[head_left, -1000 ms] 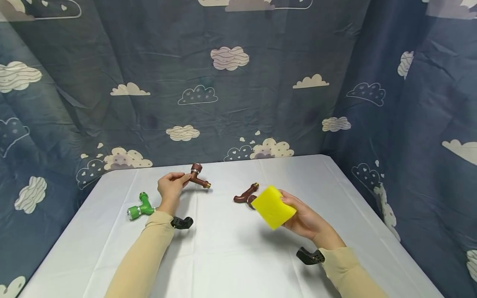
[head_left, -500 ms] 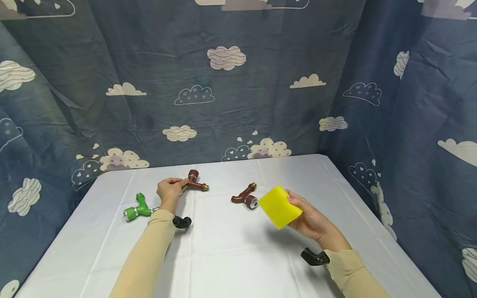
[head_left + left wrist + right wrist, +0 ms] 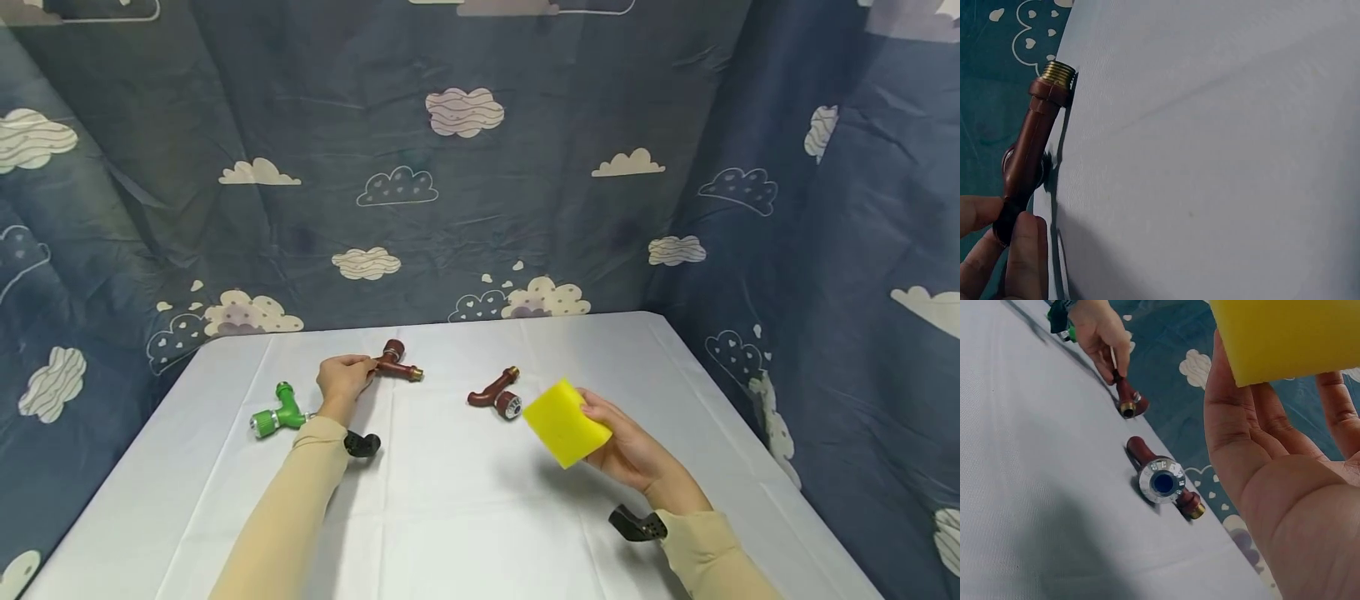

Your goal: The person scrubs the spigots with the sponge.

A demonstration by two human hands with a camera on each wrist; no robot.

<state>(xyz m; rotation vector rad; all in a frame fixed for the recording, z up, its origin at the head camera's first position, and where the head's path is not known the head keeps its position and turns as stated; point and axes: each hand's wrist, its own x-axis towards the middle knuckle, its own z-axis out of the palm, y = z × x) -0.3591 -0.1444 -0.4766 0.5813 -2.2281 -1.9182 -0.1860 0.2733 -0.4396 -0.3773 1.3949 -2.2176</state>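
Observation:
My left hand [image 3: 343, 385] pinches a brown tap [image 3: 402, 370] by its spout end, near the table's far edge. In the left wrist view, thumb and fingers close on the dark tip of this tap [image 3: 1027, 150], its brass thread pointing away. Whether it touches the cloth, I cannot tell. Held up over the table in my right hand [image 3: 633, 454] is a yellow sponge [image 3: 566, 423]. A second brown tap [image 3: 492, 393], lying left of and beyond the sponge, shows its round silver-faced knob [image 3: 1163, 481] in the right wrist view. Left of my left wrist lies a green tap [image 3: 285, 412].
A white cloth covers the table [image 3: 450, 517]. Dark blue fabric with cloud prints [image 3: 487, 208] hangs behind it and along the sides. Each wrist wears a black camera mount [image 3: 637, 525].
My left hand has lowered the brown tap toward the table. The right hand with the sponge has shifted slightly right, uncovering the second brown tap's knob.

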